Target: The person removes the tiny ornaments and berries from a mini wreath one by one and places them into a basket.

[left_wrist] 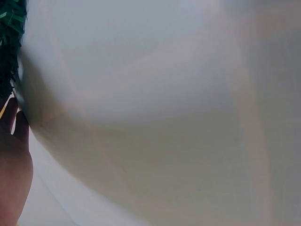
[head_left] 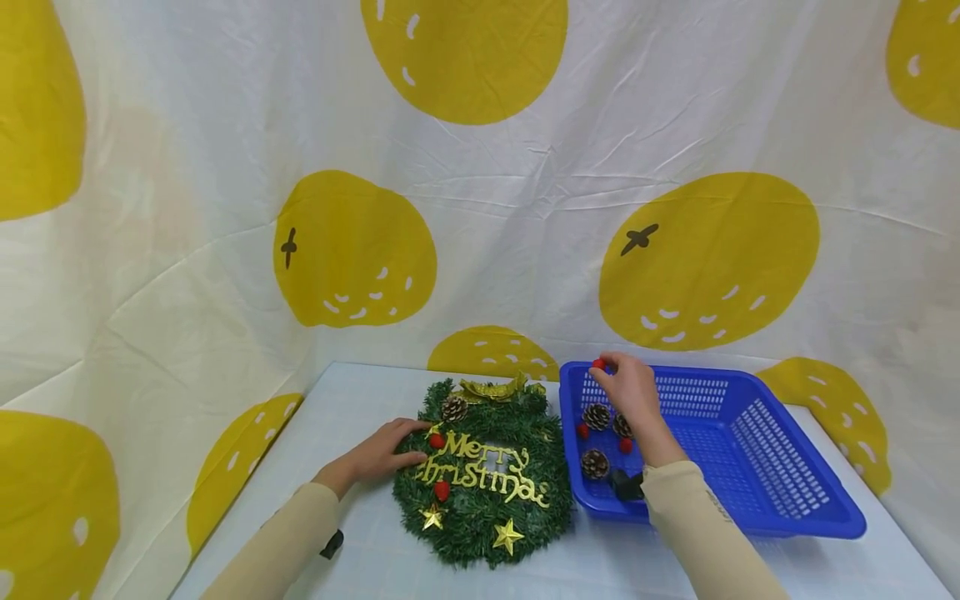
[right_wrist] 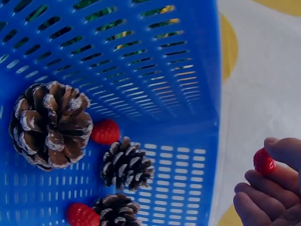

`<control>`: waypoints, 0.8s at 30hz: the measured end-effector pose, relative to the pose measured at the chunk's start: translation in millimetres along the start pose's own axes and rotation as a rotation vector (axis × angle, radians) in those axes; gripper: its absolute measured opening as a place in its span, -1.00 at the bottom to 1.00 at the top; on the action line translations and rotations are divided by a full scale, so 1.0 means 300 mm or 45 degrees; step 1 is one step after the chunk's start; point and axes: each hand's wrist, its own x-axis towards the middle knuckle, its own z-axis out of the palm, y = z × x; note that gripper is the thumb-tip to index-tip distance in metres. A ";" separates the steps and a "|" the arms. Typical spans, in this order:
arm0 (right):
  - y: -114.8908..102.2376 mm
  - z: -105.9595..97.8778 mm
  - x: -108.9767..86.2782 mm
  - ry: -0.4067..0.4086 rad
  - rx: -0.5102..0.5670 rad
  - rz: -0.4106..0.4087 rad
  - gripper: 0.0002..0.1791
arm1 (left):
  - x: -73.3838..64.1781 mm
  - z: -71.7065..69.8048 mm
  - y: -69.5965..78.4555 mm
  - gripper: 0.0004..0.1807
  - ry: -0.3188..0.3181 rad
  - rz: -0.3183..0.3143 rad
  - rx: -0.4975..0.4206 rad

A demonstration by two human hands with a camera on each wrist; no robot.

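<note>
My right hand (head_left: 632, 392) is raised over the back left part of a blue plastic basket (head_left: 757, 479). Between thumb and forefinger it pinches a small red berry (right_wrist: 264, 161), with the other fingers curled below in the right wrist view. A green Christmas wreath (head_left: 457, 542) lies left of the basket. It bears gold "Merry Christmas" lettering (head_left: 491, 477), a pine cone (head_left: 453, 407), red berries (head_left: 441, 491), gold stars (head_left: 508, 536) and a gold bow (head_left: 491, 389). My left hand (head_left: 384, 452) rests on the wreath's left edge, fingers extended; the left wrist view catches only part of it.
Inside the basket's left end sit pine cones (right_wrist: 51, 125) and two loose red berries (right_wrist: 106, 131). A pale cloth covers the table (head_left: 360, 542). Behind it hangs a white curtain (head_left: 517, 250) printed with yellow fruit.
</note>
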 end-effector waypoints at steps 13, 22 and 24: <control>0.059 0.062 0.014 -0.128 0.040 0.140 -0.52 | 0.003 0.009 -0.004 -0.32 -0.012 -0.004 -0.011; 0.069 0.088 0.011 -0.170 0.015 0.142 -0.57 | 0.005 0.016 -0.013 -0.31 -0.005 -0.015 -0.007; 0.067 0.093 0.013 -0.177 0.010 0.136 -0.56 | 0.005 0.014 -0.013 -0.31 -0.005 -0.016 -0.005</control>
